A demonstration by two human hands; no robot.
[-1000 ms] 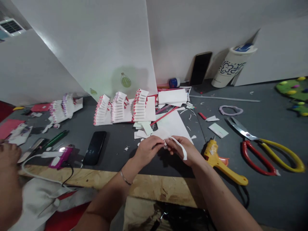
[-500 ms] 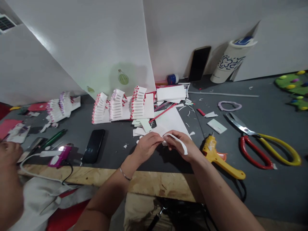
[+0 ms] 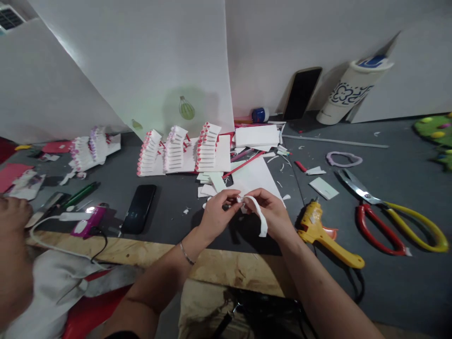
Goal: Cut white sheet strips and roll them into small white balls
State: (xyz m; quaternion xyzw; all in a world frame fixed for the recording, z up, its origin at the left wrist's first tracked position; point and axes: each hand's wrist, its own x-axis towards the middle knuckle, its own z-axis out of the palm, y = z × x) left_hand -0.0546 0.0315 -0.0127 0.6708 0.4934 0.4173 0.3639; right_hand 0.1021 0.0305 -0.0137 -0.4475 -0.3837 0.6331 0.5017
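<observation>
Both my hands meet above the front of the dark table [image 3: 169, 235]. My left hand [image 3: 218, 214] pinches one end of a white strip [image 3: 260, 217] between thumb and fingers. My right hand [image 3: 271, 212] grips the same strip close beside it, and the free end curls down over that hand. Behind them lies a white sheet [image 3: 254, 176] with a thin red strip [image 3: 243, 164] across its corner. White scraps [image 3: 207, 189] sit just behind my left hand. A yellow glue gun [image 3: 326, 238] rests to the right of my right forearm.
Large shears [image 3: 370, 200] lie at the right, near a purple ring [image 3: 344, 159]. A tumbler [image 3: 348, 92] and a phone [image 3: 302, 94] lean at the back. White pieces with red-tipped rows [image 3: 208, 148] stand behind. At left are another phone [image 3: 139, 209], a magenta device [image 3: 90, 221] and another person's hand [image 3: 14, 212].
The view has shifted slightly. The strip's free end now hangs lower and more steeply over my right hand. My left fingers have parted a little from one another around the strip's end.
</observation>
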